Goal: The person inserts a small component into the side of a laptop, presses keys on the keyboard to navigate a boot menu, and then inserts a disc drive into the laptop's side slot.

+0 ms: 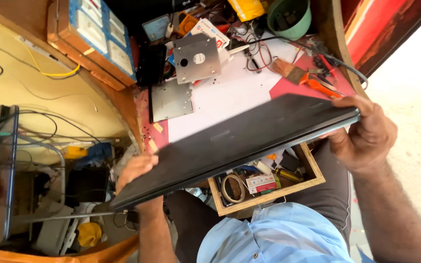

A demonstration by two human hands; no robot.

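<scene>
A: What is being handled, and where is it held?

B: A closed black laptop [235, 146] is held in the air above the worktop [239, 92] and above an open wooden drawer [313, 168] of small parts. Neither surface is touched by it.

A: How is the grip set?

B: The left hand [135, 170] is closed on the lower-left corner, with fingers wrapped over the edge. The right hand [364, 134] is closed on the upper-right corner, with the thumb laid on top.

A: Which way is the long axis pointed?

B: It runs diagonally, from lower left up to upper right, with the right end raised. The flat face is tilted toward the camera.

A: Which step is judged to be in hand?

B: A carry or turn-over of the laptop, by the look of it. For a set-down, the white sheet [230, 92] would have to be reached without the metal plates [197, 57], the brush [288, 70] or the loose screws being struck, and both corners would have to be kept level.
</scene>
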